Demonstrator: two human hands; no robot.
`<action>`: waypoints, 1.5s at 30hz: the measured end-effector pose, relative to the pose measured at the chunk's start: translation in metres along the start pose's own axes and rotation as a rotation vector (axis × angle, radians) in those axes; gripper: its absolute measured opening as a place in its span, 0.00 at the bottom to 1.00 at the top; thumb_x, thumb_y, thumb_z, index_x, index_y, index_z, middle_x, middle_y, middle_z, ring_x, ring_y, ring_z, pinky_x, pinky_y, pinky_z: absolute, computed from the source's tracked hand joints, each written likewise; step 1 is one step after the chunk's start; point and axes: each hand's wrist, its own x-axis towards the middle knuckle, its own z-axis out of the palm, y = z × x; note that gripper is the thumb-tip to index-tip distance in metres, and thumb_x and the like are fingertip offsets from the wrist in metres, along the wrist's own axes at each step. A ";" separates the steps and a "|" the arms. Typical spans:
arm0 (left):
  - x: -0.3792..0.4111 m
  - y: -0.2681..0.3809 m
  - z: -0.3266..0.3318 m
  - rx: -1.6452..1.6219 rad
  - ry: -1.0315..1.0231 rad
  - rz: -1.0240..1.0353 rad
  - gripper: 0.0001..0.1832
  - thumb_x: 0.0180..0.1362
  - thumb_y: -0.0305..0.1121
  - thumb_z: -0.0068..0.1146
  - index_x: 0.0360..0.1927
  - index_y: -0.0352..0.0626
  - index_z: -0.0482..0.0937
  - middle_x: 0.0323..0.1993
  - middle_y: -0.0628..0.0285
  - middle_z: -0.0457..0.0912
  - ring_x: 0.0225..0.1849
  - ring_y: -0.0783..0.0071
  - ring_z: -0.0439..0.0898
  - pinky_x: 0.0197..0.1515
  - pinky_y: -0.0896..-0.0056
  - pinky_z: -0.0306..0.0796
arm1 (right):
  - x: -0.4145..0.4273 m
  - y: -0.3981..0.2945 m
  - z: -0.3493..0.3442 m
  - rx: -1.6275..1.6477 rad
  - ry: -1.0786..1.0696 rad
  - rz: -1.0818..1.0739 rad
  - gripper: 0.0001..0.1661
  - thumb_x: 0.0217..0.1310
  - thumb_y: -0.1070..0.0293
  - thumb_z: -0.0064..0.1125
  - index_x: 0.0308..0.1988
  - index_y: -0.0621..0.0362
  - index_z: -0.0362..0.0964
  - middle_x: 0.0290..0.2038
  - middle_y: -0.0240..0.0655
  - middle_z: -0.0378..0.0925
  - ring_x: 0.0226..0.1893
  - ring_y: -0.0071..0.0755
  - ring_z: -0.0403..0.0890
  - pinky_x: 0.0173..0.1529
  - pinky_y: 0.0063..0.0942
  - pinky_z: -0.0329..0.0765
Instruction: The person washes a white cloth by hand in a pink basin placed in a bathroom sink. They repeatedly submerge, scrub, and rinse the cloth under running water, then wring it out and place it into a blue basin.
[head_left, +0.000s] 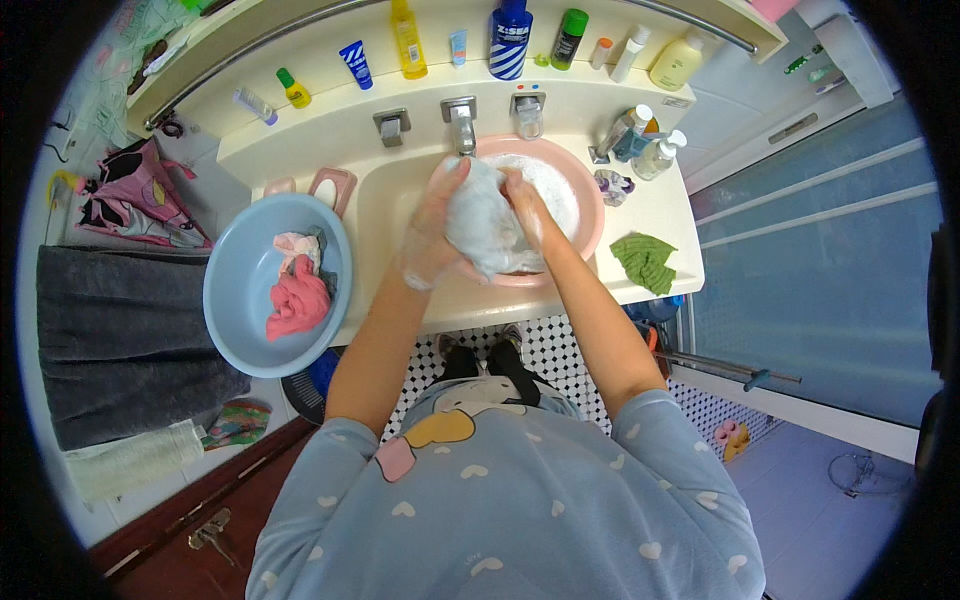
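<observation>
A wet, soapy pale cloth (484, 221) is bunched between my two hands over a pink plastic basin (592, 217). My left hand (439, 214) grips its left side, with foam on the wrist. On the upper right edge, the fingers of my right hand (523, 206) pinch the cloth. White suds (551, 184) fill the basin, which sits in the cream sink (382, 195) below the metal faucet (463, 131). Part of the basin's left side is hidden by my left hand and the cloth.
At the left, a blue basin (225, 300) holds a red cloth (300, 300) and other fabric. Nearby is a soap dish (341, 184) with white soap. A green cloth (645, 261) and pump bottles (658, 156) occupy the right counter. Several bottles, including a blue one (511, 45), line the back ledge.
</observation>
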 end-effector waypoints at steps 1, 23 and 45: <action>-0.006 0.012 0.003 -0.012 0.015 0.023 0.18 0.57 0.42 0.46 0.45 0.40 0.70 0.42 0.56 0.75 0.43 0.65 0.75 0.49 0.63 0.68 | -0.009 -0.002 0.001 -0.138 -0.120 0.022 0.20 0.58 0.54 0.49 0.33 0.62 0.68 0.33 0.42 0.73 0.34 0.31 0.70 0.40 0.27 0.69; 0.048 -0.070 -0.108 0.087 -0.120 0.229 0.19 0.60 0.40 0.41 0.51 0.41 0.64 0.47 0.63 0.69 0.48 0.72 0.69 0.50 0.71 0.64 | -0.047 -0.012 0.065 -1.021 0.187 -0.264 0.19 0.44 0.59 0.61 0.36 0.58 0.69 0.21 0.48 0.73 0.24 0.53 0.75 0.31 0.41 0.71; -0.015 0.011 -0.023 0.242 0.266 0.285 0.16 0.55 0.38 0.49 0.44 0.40 0.71 0.33 0.62 0.75 0.37 0.71 0.75 0.42 0.69 0.71 | -0.048 0.016 -0.012 -0.344 -0.032 -0.099 0.11 0.58 0.64 0.48 0.37 0.59 0.62 0.33 0.36 0.69 0.35 0.31 0.68 0.45 0.27 0.66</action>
